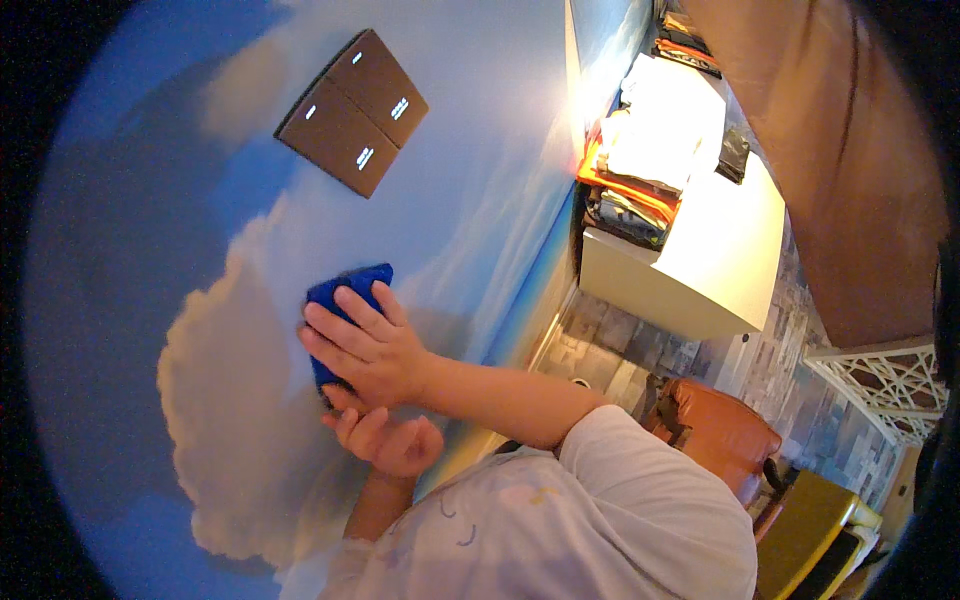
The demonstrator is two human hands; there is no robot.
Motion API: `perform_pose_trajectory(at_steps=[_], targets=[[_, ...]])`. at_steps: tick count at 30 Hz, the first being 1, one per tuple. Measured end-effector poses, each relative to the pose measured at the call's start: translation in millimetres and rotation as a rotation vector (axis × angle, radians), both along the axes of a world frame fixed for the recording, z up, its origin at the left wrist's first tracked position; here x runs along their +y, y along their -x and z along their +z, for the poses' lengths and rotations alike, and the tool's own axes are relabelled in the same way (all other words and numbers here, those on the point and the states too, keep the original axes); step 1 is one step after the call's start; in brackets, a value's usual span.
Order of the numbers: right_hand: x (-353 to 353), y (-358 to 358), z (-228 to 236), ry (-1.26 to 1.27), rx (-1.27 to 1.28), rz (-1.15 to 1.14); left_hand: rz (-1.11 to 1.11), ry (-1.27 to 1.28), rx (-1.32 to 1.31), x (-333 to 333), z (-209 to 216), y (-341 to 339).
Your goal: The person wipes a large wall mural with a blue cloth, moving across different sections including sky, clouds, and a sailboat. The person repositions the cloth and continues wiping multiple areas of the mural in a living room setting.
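Note:
A blue cloth (pixel 322 292) lies against the wall (pixel 230 400) painted with clouds and sky. My right hand (pixel 370 345) presses it there, its fingers spread over the cloth, which shows past the fingertips and along the left side. Just below, my left hand (pixel 390 440) hovers with loosely bent fingers, close to the cloth's lower corner and the right hand's thumb. Nothing shows in that left hand; whether its fingertips touch the cloth I cannot tell. Above both hands, a dark brown switch panel (pixel 352 112) with small lit white marks is fixed to the wall.
At right, a white cabinet (pixel 690 290) carries folded clothes (pixel 640 205) and a black packet (pixel 733 155). A brown curtain (pixel 840 160) hangs beside it. Lower right are a brown leather seat (pixel 720 430), a yellow box-like object (pixel 810 530) and a white lattice (pixel 890 385) over a plank-patterned floor (pixel 620 335).

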State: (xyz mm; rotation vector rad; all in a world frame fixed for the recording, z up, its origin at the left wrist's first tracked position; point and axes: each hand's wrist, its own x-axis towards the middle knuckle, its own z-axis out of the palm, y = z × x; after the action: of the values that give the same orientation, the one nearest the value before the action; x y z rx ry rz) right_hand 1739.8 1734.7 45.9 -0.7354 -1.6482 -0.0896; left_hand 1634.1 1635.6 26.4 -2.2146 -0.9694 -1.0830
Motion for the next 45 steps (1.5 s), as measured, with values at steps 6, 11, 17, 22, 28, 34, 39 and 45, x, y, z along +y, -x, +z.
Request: perform_pose_trajectory(at_steps=[6,11,17,22,28,34,39,45], targets=[[36.4,-25.6,-106.8,0.334,0.442,-0.143,0.079,0.034,0.074,24.3,1.8,-22.2],[52.6,-26.2,-223.5,0.861,0.956,-0.355,0.083,0.074,0.066,44.5,-6.2,-58.2],[119.4,-73.2,-203.4,1.101,1.406,-0.310,0.087,-0.010,0.152,71.0,-6.7,-62.9],[88.7,-67.8,-30.2,0.424,0.573,-0.236,0.097,-0.046,0.110,67.1,-22.9,-51.0],[63.7,-53.6,-20.3,-0.066,0.116,-0.127,0.020,-0.026,0.013,79.4,-2.5,-70.6],[75.0,-60.2,-162.1,0.289,0.408,-0.125,0.147,-0.098,0.184,95.1,-23.5,-82.1],[100.2,-64.8,-275.1,1.060,1.060,-0.373,0.086,-0.075,0.211,99.3,-21.5,-87.6],[132.7,-84.2,-241.4,1.071,1.142,-0.372,-0.031,-0.022,0.226,97.7,-15.6,-81.5]])
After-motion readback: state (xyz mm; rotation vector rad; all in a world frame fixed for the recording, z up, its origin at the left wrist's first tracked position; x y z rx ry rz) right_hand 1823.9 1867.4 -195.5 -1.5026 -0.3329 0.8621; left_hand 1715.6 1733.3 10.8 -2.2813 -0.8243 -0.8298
